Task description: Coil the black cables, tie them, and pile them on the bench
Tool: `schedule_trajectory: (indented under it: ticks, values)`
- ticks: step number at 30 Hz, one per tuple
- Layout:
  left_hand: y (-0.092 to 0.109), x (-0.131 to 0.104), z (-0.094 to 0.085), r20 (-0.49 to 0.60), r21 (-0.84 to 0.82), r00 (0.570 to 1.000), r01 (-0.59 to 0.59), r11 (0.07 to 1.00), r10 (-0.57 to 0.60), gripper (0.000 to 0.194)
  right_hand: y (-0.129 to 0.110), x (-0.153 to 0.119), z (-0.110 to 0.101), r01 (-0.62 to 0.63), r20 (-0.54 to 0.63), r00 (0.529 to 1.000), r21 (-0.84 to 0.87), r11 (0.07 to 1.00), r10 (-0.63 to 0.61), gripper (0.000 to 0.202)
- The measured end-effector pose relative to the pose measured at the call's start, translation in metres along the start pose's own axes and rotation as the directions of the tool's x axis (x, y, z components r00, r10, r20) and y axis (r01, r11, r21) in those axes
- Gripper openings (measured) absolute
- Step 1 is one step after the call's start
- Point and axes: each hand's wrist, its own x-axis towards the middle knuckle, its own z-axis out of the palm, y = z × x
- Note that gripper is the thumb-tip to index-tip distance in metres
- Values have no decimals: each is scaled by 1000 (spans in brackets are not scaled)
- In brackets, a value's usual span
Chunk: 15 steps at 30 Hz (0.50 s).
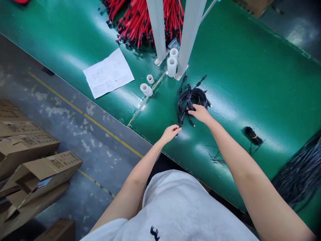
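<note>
Several coiled black cables (200, 95) lie in a pile on the green table (250, 67), their plug ends sticking out around the rings. My left hand (171, 132) is closed at the near left of the pile, its fingers pinching a black cable end. At the front of the rings, my right hand (200, 113) has its fingers curled around part of the coiled cable. The fingertips of that hand are partly hidden among the loops.
White rolls (146, 89) stand beside a paper sheet (108, 73). Grey metal posts (189, 36) rise behind, near red cables (139, 25). To the right lie a banded bundle of black ties (253, 135), loose ties (217, 158) and a dark cable heap (298, 177). Cardboard boxes (50, 165) occupy the floor.
</note>
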Motion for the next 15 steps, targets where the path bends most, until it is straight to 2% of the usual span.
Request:
schedule_trajectory:
  ticks: [3, 5, 7, 11, 13, 15]
  values:
    - [8, -1, 3, 14, 41, 1000, -21, 999, 21, 27, 1, 2, -10, -55, 86, 996, 318, 946, 29, 18]
    - [18, -3, 10, 28, 114, 999, -48, 992, 45, 25, -6, 7, -13, -115, 99, 992, 412, 904, 81, 25]
    - [29, -5, 20, 40, 220, 995, -98, 970, 91, 25, -13, 12, -13, -159, 52, 987, 354, 921, 150, 33]
    - [41, -6, 37, 98, 360, 984, -175, 916, 149, 27, -16, 11, -8, -206, -175, 961, 56, 977, 213, 23]
    - [40, -5, 37, 116, 381, 985, -164, 910, 129, 26, -9, 4, -7, -213, -280, 935, 50, 976, 219, 18]
    - [34, -3, 31, 120, 412, 988, -140, 900, 99, 24, 1, -4, -9, -174, -332, 918, 156, 972, 217, 17]
